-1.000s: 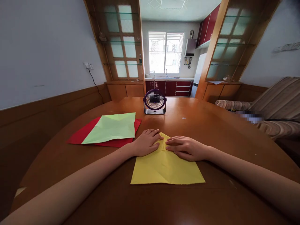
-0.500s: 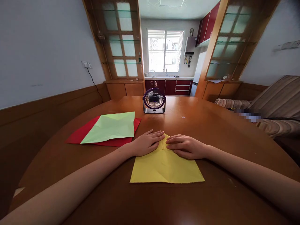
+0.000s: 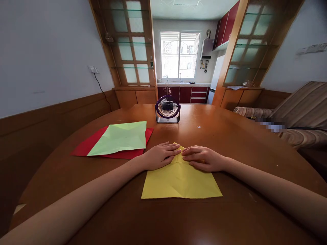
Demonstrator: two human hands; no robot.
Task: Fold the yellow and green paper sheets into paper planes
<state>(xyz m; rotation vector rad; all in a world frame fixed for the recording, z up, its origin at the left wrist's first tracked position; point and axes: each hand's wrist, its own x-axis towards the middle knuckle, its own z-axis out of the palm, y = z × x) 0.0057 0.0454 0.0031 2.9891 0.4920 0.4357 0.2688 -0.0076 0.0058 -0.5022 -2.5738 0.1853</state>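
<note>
Left hand (image 3: 162, 156) lay palm down, fingers close together and clamped on nothing, pressing the yellow paper (image 3: 181, 183) near its peaked far end. To that hand's left, one green sheet (image 3: 121, 137) rested over one red sheet (image 3: 87, 145); whether more lay beneath could not be told. The yellow paper, one piece, lay flat on the desk (image 3: 255, 153) under both hands, its wide edge on the near side of them. Beyond the hands stood one small fan (image 3: 167, 108). Right hand (image 3: 203, 158), fingers bent and near together, pinched nothing and bore on the paper's right slope, its fingertips just beside the left's.

Assessment: the paper was judged light, thin and fairly crisp, quick to crease, easily torn and apt to slide on the smooth surface. Recommended hold: the near corners, lightly, below either hand.
</note>
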